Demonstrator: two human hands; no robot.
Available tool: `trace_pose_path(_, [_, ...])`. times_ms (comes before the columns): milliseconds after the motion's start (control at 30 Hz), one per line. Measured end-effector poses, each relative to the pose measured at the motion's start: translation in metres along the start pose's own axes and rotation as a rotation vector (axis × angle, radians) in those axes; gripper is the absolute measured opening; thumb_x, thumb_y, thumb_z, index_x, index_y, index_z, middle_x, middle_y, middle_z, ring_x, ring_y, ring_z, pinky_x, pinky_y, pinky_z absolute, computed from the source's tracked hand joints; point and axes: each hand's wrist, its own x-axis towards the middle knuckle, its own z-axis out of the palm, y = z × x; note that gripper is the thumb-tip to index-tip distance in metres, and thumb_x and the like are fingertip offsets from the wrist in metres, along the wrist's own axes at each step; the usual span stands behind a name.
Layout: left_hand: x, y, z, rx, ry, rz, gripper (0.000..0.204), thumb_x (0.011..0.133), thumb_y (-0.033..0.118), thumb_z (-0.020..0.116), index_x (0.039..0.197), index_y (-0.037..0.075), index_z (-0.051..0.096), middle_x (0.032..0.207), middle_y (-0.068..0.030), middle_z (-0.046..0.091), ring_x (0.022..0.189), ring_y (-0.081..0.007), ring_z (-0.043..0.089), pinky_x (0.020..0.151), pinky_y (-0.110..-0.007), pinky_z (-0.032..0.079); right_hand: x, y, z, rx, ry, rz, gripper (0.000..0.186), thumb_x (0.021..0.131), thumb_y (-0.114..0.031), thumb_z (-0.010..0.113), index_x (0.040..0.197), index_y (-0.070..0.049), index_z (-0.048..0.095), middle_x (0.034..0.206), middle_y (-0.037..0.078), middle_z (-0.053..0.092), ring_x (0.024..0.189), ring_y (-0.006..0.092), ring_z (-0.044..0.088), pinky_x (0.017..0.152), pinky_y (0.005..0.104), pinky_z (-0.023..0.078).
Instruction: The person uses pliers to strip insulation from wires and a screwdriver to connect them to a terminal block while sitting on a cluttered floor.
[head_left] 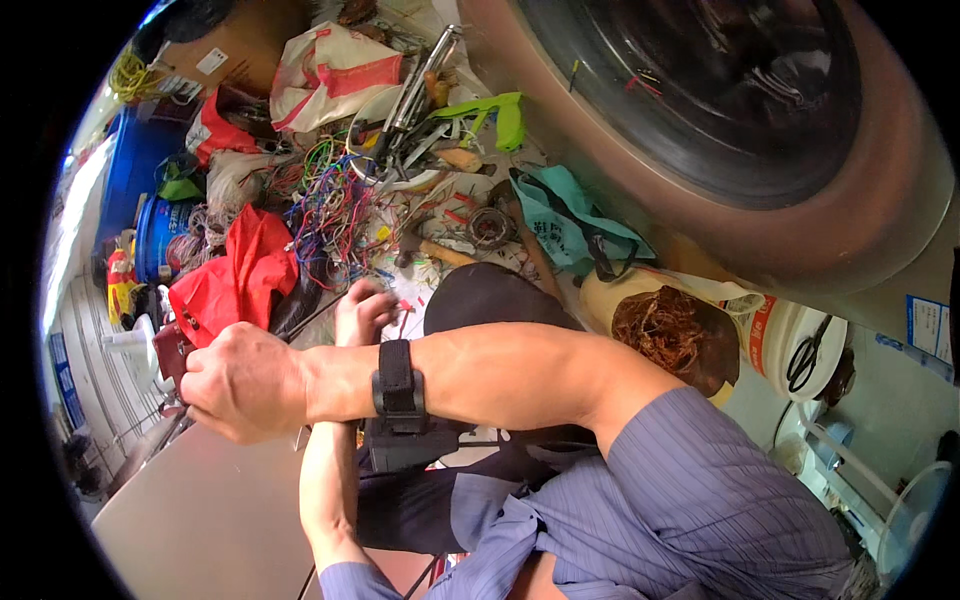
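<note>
My right arm reaches leftward across my body, a black strap (398, 385) round its wrist. My right hand (245, 385) is closed in a fist beside a dark red-brown piece (172, 352); what it grips is hidden. Beneath that arm my left forearm comes up, and my left hand (365, 312) has its fingers curled in, with anything inside them hidden. A thin dark strand (312, 315) runs up toward the left hand from the lower left. Close to the left hand lies a tangle of coloured wires (335, 205), and a red cloth or bag (250, 270) is bunched to its left.
A hammer (440, 252), a metal coil (490, 228) and a teal bag (575, 225) lie ahead. A container of copper-coloured wire (665, 335) and a white bucket with scissors (800, 350) stand right. A blue bucket (160, 235) is left; a large round-doored machine (880, 190) looms far right.
</note>
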Motion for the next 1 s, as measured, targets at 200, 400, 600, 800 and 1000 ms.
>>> trace_pose_path(200, [0.054,0.025,0.108,0.358,-0.298,-0.016,0.017,0.084,0.007,0.069,0.098,-0.002,0.065,0.081,-0.0077,0.066,0.070,-0.0148,0.063,0.063,-0.028,0.051,0.013,-0.015,-0.040,0.057,0.113,-0.007,0.021,0.078,-0.013,0.070,0.064,-0.004,0.057,0.065,0.013,0.058,0.058,0.0319,0.063,0.053,0.0424,0.051])
trace_pose_path(400, [0.109,0.017,0.160,0.228,-0.450,-0.028,0.017,0.082,0.012,0.071,0.095,0.002,0.067,0.079,-0.0061,0.065,0.070,-0.0142,0.060,0.065,-0.029,0.050,0.018,-0.012,-0.067,0.031,0.133,0.027,0.019,0.074,-0.015,0.070,0.063,-0.003,0.061,0.069,0.016,0.063,0.060,0.0320,0.066,0.056,0.0427,0.055])
trace_pose_path(600, [0.150,0.008,0.207,0.608,-0.317,0.183,0.032,0.077,0.020,0.075,0.100,-0.002,0.068,0.086,-0.0109,0.070,0.077,-0.0203,0.065,0.073,-0.034,0.052,0.015,-0.001,-0.086,-0.018,0.084,0.066,0.017,0.073,-0.015,0.070,0.064,-0.003,0.062,0.068,0.014,0.060,0.059,0.0301,0.065,0.053,0.0408,0.054])
trace_pose_path(800, [0.148,-0.003,0.196,0.656,-0.405,0.266,0.030,0.083,0.017,0.070,0.105,-0.002,0.071,0.094,-0.0119,0.073,0.084,-0.0211,0.067,0.080,-0.034,0.052,0.012,-0.001,-0.077,0.011,0.020,0.055,0.014,0.069,-0.013,0.070,0.064,-0.003,0.061,0.066,0.015,0.059,0.056,0.0307,0.063,0.051,0.0414,0.052])
trace_pose_path(1000, [0.122,-0.008,0.100,0.484,-0.257,0.151,0.024,0.085,0.018,0.068,0.096,-0.003,0.073,0.077,-0.0062,0.069,0.071,-0.0157,0.062,0.066,-0.031,0.049,0.029,0.026,-0.094,-0.055,0.137,0.041,0.014,0.072,-0.017,0.067,0.067,-0.005,0.062,0.065,0.016,0.059,0.059,0.0330,0.062,0.053,0.0456,0.048])
